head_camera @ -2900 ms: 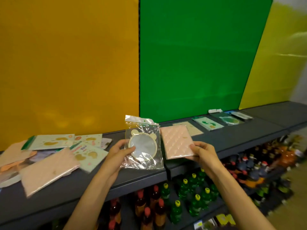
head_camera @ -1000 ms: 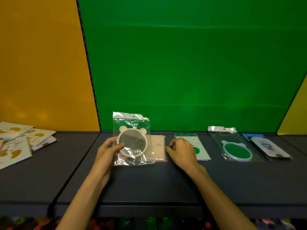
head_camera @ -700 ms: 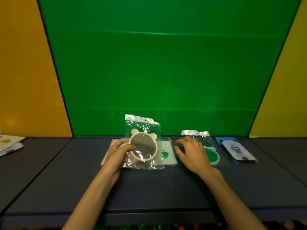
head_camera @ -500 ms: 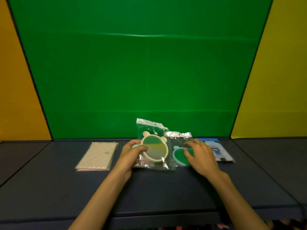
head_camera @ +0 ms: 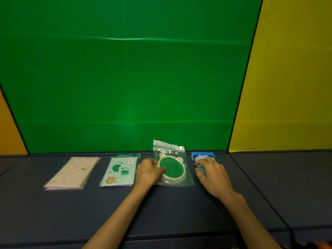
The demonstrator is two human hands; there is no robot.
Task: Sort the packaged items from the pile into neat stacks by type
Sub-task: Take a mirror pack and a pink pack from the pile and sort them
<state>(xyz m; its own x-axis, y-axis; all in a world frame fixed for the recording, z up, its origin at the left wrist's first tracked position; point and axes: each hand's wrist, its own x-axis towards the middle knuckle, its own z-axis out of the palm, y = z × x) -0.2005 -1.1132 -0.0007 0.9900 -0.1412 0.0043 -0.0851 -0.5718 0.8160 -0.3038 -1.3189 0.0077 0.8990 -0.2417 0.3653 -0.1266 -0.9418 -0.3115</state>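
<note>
On the dark shelf, left of the left hand's fingers, lie a pink packet and a paw-print packet. Left hand grips the bagged round mirror; right hand, fingers loosely spread, rests on the blue packet.

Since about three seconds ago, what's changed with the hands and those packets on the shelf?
The left hand carried the bagged bear-ear mirror rightward along the shelf, keeping its grip, and now lowers it onto the matching mirror packet. The right hand set down and let go of the pink quilted packet, then moved right to rest over the blue packet. The paw-print packet stayed put.
</note>
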